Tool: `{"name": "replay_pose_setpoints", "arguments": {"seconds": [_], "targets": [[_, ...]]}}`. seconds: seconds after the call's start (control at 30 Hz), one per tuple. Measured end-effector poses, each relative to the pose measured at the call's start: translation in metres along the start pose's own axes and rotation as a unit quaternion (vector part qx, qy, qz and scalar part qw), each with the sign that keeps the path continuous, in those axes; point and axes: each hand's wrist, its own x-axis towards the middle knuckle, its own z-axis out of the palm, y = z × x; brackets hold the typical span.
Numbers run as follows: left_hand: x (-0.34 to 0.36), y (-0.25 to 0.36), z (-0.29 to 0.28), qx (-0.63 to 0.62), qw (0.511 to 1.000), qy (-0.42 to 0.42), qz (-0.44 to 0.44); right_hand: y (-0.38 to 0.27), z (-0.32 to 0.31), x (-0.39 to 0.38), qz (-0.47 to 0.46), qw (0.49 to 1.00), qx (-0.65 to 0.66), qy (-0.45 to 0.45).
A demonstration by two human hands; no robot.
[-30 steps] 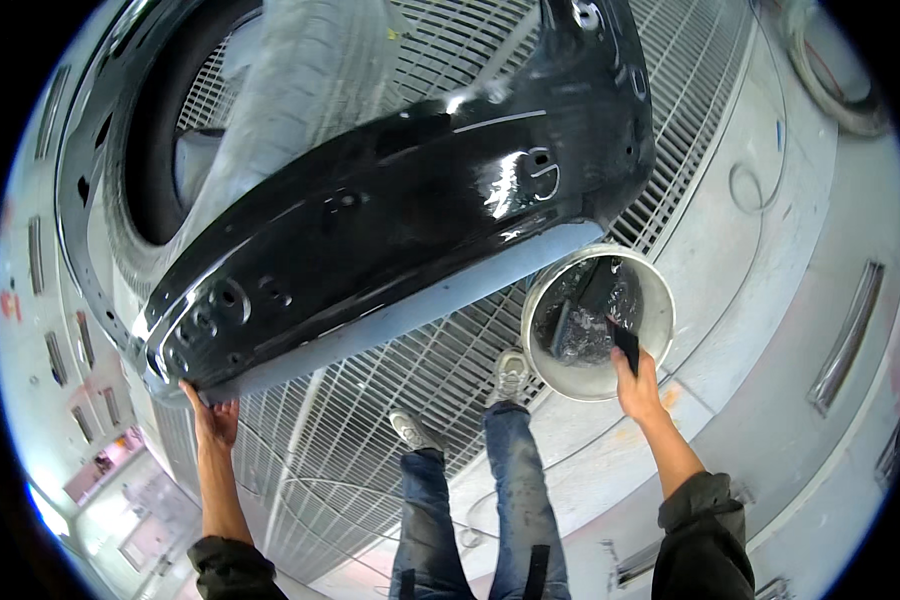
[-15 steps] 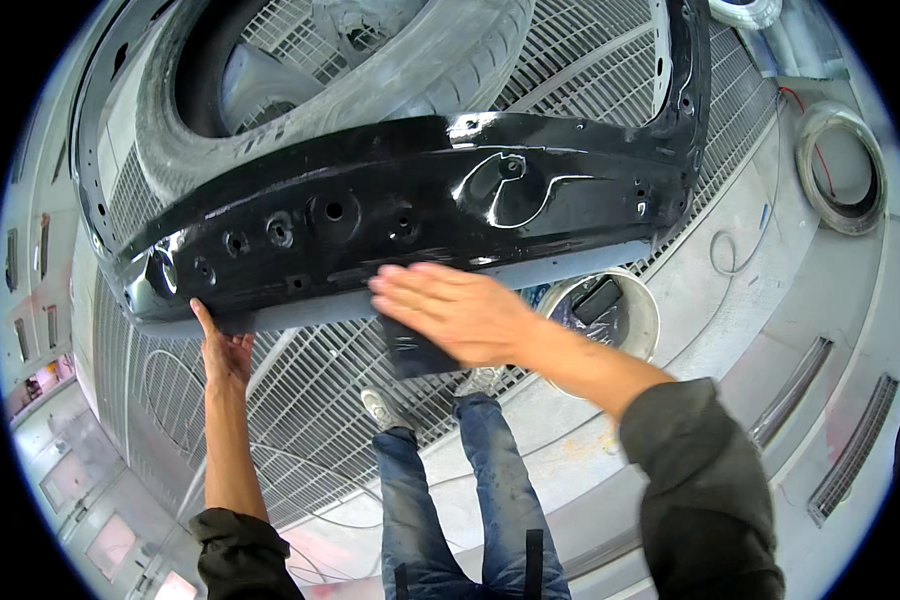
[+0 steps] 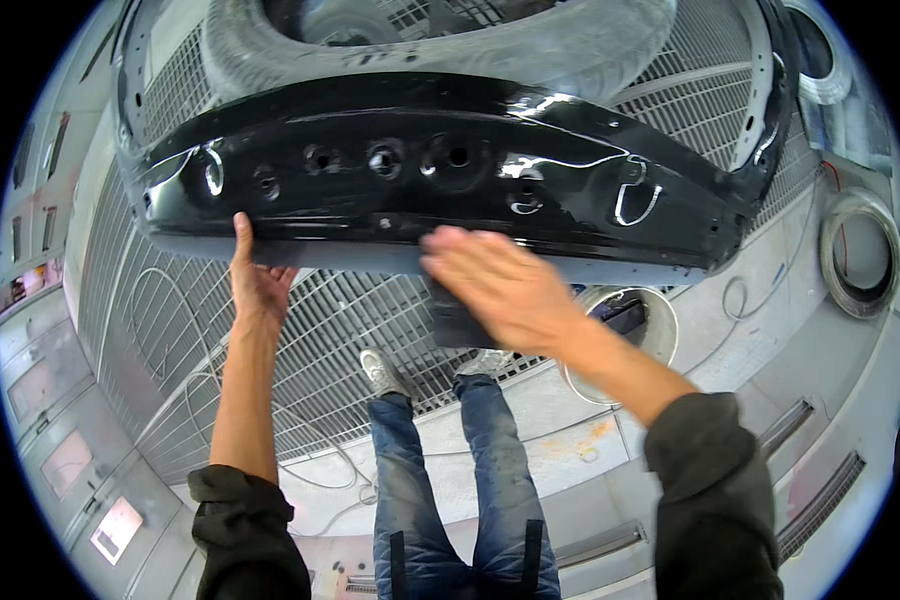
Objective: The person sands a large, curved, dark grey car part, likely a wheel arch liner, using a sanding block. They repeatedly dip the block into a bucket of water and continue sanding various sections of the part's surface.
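A glossy black car body panel (image 3: 340, 205) with several round holes stretches across the upper middle, a dull grey strip (image 3: 355, 256) along its near edge. My left hand (image 3: 258, 290) grips that edge left of the middle, its thumb on top and its fingers partly hidden underneath. My right hand (image 3: 510, 290), slightly blurred, lies fairly flat over the near edge at the middle. Under its palm is a dark, thin sheet (image 3: 460, 318) that looks like sandpaper, pressed between the hand and the edge and hanging below it.
Behind the panel lies a dusty tyre (image 3: 450, 65) on the floor grating (image 3: 335, 350). A white bucket (image 3: 660, 345) holding dark items stands below the panel's right part. Rings of hose or tyre (image 3: 860, 255) lie at the far right. Thin cables (image 3: 192, 365) trail at left.
The view has shifted, so the panel now appears more level and farther right and up. My right hand stays on the near edge with the dark sheet; my left hand still grips the edge.
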Motion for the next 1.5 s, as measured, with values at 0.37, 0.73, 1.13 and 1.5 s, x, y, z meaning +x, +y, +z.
{"name": "replay_pose_setpoints", "arguments": {"seconds": [0.37, 0.73, 1.13, 1.5], "targets": [[-0.005, -0.001, -0.006, 0.006, 1.000, 0.016, 0.012, 0.016, -0.037, -0.024, -0.025, 0.989, -0.080, -0.125], [-0.006, 0.002, 0.000, 0.033, 0.999, 0.030, 0.008, -0.022, -0.009, 0.063, -0.039, 0.991, -0.096, -0.088], [0.000, 0.019, -0.018, -0.031, 0.998, -0.032, -0.038, -0.047, 0.014, 0.110, -0.081, 0.989, -0.089, -0.087], [0.156, 0.106, -0.210, -0.187, 0.982, 0.002, 0.031, -0.054, -0.001, 0.078, -0.017, 0.974, -0.119, -0.191]]}}
